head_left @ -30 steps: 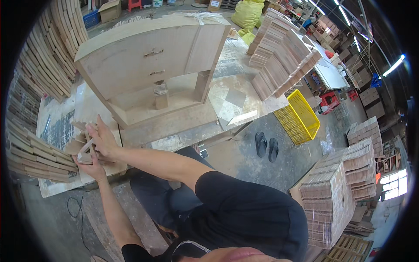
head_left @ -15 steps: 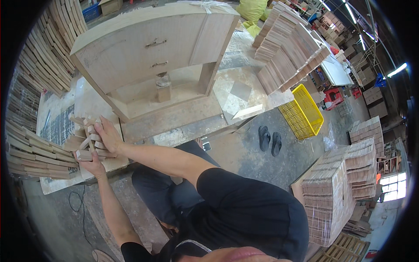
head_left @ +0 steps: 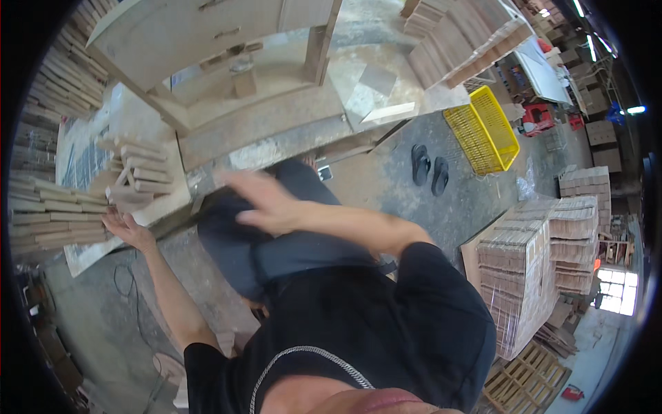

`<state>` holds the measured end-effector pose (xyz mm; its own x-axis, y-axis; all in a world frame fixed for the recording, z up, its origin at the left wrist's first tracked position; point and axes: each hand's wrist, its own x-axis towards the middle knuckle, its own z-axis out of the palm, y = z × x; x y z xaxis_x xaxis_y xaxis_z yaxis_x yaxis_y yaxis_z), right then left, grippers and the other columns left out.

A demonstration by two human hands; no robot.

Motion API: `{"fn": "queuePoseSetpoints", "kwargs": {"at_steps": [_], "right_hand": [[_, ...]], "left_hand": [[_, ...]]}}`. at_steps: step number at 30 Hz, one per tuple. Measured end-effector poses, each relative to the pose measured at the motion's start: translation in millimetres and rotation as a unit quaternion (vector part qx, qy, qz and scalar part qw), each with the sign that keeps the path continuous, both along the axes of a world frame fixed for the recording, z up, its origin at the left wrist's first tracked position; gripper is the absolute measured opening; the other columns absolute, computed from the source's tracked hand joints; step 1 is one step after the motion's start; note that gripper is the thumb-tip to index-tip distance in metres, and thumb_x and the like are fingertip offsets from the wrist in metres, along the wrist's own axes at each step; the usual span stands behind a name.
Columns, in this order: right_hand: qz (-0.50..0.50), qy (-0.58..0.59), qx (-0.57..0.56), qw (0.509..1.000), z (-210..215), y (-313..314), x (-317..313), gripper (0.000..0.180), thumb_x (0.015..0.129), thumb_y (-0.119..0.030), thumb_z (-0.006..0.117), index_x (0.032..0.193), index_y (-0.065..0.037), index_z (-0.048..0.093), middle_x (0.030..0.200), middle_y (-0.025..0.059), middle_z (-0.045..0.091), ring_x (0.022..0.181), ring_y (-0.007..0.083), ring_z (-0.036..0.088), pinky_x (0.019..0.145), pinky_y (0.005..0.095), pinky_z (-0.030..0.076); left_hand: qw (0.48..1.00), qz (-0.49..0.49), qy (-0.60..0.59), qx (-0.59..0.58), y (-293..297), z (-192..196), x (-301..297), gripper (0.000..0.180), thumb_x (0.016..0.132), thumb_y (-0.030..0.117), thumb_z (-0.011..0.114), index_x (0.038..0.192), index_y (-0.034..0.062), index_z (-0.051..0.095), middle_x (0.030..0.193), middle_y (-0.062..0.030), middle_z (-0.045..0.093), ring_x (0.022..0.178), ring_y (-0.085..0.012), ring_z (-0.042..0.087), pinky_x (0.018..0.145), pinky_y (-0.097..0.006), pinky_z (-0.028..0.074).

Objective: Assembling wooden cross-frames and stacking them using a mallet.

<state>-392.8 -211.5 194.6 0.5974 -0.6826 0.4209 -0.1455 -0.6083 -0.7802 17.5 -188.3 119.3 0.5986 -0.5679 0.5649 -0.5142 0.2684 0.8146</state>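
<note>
My left hand [head_left: 127, 230] is open, palm partly turned up and fingers apart. It is nearest the front end of a tall stack of pale wooden strips [head_left: 52, 214] at the left. A small pile of short wooden pieces [head_left: 148, 172] lies on the bench just beyond that hand, some crossing at angles. My right hand [head_left: 265, 203] hangs over my lap, smeared by motion, with its thumb apart from the stretched fingers and nothing visible in it. Beyond the bench's front edge stands a large wooden cabinet-like frame [head_left: 165, 52] with a small block [head_left: 243, 84] inside.
More stacked wooden boards [head_left: 458, 41] stand at the bench's far right. On the floor are a yellow plastic crate [head_left: 483, 131] and a pair of dark sandals [head_left: 420, 165]. Wrapped stacks of wood [head_left: 517, 276] and a pallet [head_left: 527, 379] are at the right; a cable [head_left: 138, 310] lies at the lower left.
Both hands have let go of the pile of short wooden pieces. My right hand has swung right, over my lap; my left has drawn back slightly left. The view has shifted.
</note>
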Motion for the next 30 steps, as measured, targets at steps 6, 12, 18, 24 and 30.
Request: {"fn": "queuePoseSetpoints", "kwargs": {"at_steps": [6,12,18,24,30], "right_hand": [[-0.353,0.116,-0.050,0.927,-20,29,-225,0.048,0.091,-0.019,0.068,0.136,-0.003,0.059,0.135,0.0199,0.059,0.127,0.0384,0.054,0.108,0.0453,0.043],[-0.409,0.256,-0.113,0.868,-16,-47,-322,0.045,0.095,-0.028,0.067,0.130,0.001,0.061,0.138,0.0222,0.056,0.131,0.0404,0.050,0.110,0.0476,0.042],[-0.374,0.439,-0.154,0.802,-42,-113,-314,0.061,0.099,-0.046,0.056,0.127,0.008,0.063,0.141,0.0236,0.054,0.139,0.0411,0.042,0.117,0.0499,0.031],[-0.373,0.391,-0.159,0.826,-56,-126,-294,0.059,0.096,-0.042,0.059,0.126,0.009,0.063,0.142,0.0215,0.055,0.138,0.0400,0.043,0.118,0.0515,0.030],[-0.389,0.389,-0.159,0.820,-64,-134,-295,0.055,0.097,-0.038,0.057,0.129,0.006,0.062,0.149,0.0206,0.048,0.143,0.0393,0.039,0.119,0.0526,0.029]], "left_hand": [[0.993,0.111,0.033,0.009,92,1,-49,0.062,0.107,0.022,0.046,0.154,-0.0100,0.020,0.152,-0.0263,0.042,0.141,-0.0357,0.044,0.116,-0.045,0.036],[0.987,0.128,0.082,0.044,135,-6,-120,0.056,0.108,0.021,0.043,0.151,-0.0104,0.028,0.151,-0.0255,0.044,0.137,-0.0350,0.049,0.114,-0.045,0.040],[0.988,0.101,0.092,0.069,137,1,-154,0.053,0.110,0.022,0.041,0.151,-0.0096,0.031,0.150,-0.0255,0.044,0.139,-0.0336,0.047,0.117,-0.044,0.036],[0.987,0.097,0.084,0.099,135,7,-141,0.052,0.110,0.024,0.041,0.150,-0.0089,0.033,0.151,-0.0244,0.044,0.140,-0.0321,0.046,0.117,-0.043,0.036],[0.988,0.079,0.089,0.099,117,8,-149,0.050,0.111,0.024,0.041,0.150,-0.0066,0.036,0.151,-0.0223,0.046,0.140,-0.0314,0.047,0.117,-0.044,0.036]]}}
